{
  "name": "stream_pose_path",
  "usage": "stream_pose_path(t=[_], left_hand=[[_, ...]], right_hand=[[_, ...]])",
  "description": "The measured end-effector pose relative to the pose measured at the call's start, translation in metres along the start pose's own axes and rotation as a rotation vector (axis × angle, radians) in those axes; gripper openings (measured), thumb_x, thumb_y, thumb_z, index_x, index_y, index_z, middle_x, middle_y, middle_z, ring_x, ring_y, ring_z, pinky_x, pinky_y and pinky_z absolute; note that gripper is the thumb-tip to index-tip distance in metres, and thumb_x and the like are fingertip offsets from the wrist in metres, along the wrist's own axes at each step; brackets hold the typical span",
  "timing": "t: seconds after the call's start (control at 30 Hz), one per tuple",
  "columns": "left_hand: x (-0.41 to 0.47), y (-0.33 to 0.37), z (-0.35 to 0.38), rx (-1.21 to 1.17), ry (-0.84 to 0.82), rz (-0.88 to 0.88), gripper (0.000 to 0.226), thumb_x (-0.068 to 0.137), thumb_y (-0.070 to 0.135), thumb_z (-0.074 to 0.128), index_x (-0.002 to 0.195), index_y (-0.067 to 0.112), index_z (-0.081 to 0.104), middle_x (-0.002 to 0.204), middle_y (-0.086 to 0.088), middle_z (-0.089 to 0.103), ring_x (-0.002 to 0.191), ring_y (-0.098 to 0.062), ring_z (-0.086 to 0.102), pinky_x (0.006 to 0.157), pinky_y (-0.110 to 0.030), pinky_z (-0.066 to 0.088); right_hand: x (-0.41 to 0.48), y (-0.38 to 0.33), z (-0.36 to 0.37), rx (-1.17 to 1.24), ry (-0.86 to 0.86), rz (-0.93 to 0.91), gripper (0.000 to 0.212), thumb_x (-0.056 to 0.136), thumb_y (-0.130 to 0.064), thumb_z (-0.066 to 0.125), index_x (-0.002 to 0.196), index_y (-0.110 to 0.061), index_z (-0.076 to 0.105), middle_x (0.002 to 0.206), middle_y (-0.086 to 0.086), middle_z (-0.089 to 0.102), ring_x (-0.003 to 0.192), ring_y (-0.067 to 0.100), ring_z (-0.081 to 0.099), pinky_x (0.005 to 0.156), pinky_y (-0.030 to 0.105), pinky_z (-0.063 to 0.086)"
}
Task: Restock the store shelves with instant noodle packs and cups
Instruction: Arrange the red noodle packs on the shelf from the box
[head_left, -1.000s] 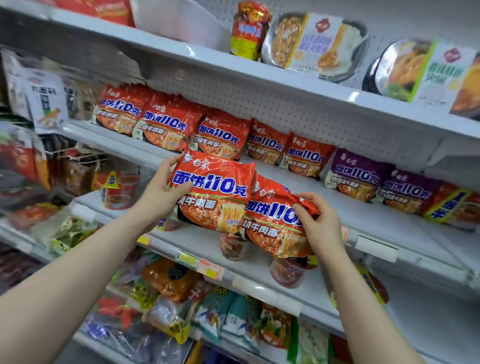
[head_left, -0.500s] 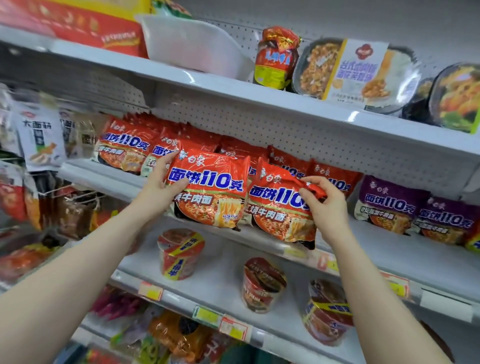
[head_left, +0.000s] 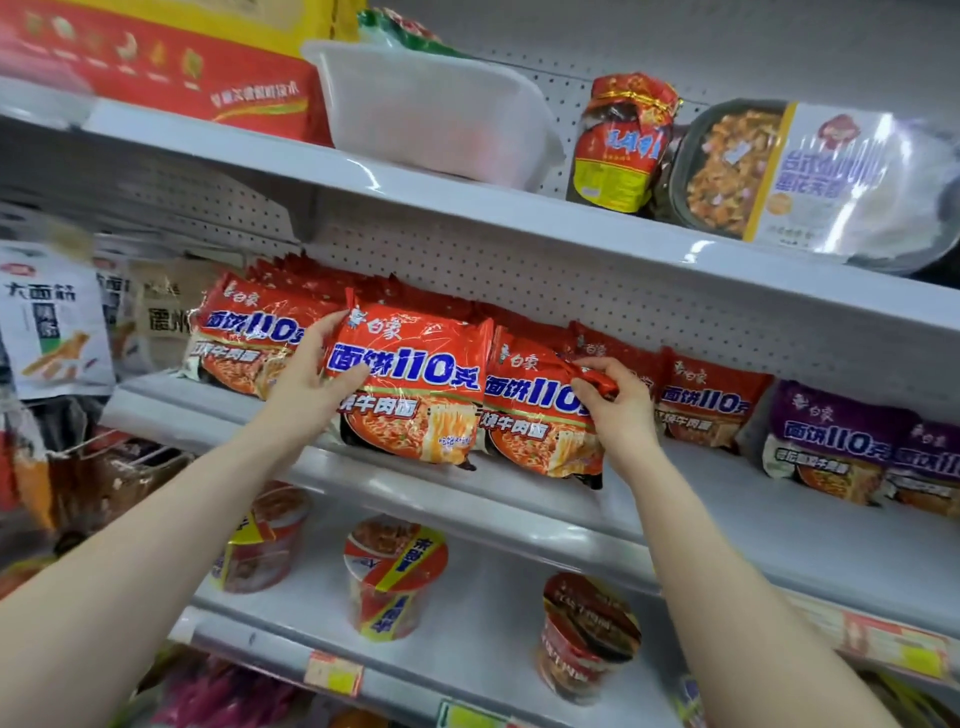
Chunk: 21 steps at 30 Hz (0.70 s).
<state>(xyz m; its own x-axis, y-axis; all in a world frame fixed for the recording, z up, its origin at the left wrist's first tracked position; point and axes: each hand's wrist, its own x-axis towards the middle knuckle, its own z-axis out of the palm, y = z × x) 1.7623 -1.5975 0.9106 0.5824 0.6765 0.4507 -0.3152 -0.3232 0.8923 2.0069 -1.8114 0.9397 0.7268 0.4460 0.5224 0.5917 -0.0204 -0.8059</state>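
Head view: held left pack (head_left: 426, 395) by its left edge with left grip (head_left: 306, 389), fingers behind, thumb on front. Pinched right pack (head_left: 530, 421) at crumpled top corner with right grip (head_left: 618, 415). Had both packs upright, touching, at front of middle shelf (head_left: 727, 519), ahead of red row (head_left: 249, 332). Noted three cups (head_left: 392, 577) on shelf below.

Mid-frame: gripping the left edge of an orange noodle pack (head_left: 415, 384) with the left hand (head_left: 306, 387), pinching the crumpled top corner of a second orange pack (head_left: 530, 415) beside it with the right hand (head_left: 618, 410), both at the front of the middle shelf (head_left: 727, 499). Purple packs (head_left: 831, 441) at right; three noodle cups (head_left: 392, 577) lower centre.
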Motion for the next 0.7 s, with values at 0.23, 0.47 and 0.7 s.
stream_pose_path(t=[0.23,0.47,0.7], left_hand=[[0.011,-0.008,-0.004,-0.009,-0.022,0.013,0.058,0.097,0.010,0.056,0.143,0.036,0.033,0.127,0.009,0.053,0.097,0.002,0.065,0.066,-0.017,0.056],[0.014,-0.012,0.008,0.006,-0.059,0.009,0.055,0.097,0.011,0.057,0.138,0.041,0.035,0.137,0.004,0.048,0.107,-0.006,0.060,0.073,-0.023,0.058],[0.016,-0.010,0.041,-0.021,-0.086,0.030,0.058,0.097,0.005,0.054,0.144,0.030,0.032,0.127,0.013,0.047,0.084,0.023,0.057,0.062,-0.010,0.052]], right_hand=[[0.019,0.015,0.030,0.007,0.008,0.057,0.022,0.094,-0.012,0.065,0.109,-0.028,0.062,0.108,-0.007,0.065,0.091,0.014,0.068,0.076,0.039,0.061],[0.027,0.026,0.042,-0.460,0.120,-0.100,0.041,0.087,-0.025,0.073,0.126,-0.026,0.060,0.127,0.003,0.061,0.118,0.026,0.054,0.095,0.043,0.049],[-0.023,-0.013,0.037,-0.199,0.028,-0.147,0.038,0.102,-0.036,0.048,0.140,-0.029,0.047,0.135,-0.013,0.052,0.118,0.004,0.051,0.104,0.038,0.045]])
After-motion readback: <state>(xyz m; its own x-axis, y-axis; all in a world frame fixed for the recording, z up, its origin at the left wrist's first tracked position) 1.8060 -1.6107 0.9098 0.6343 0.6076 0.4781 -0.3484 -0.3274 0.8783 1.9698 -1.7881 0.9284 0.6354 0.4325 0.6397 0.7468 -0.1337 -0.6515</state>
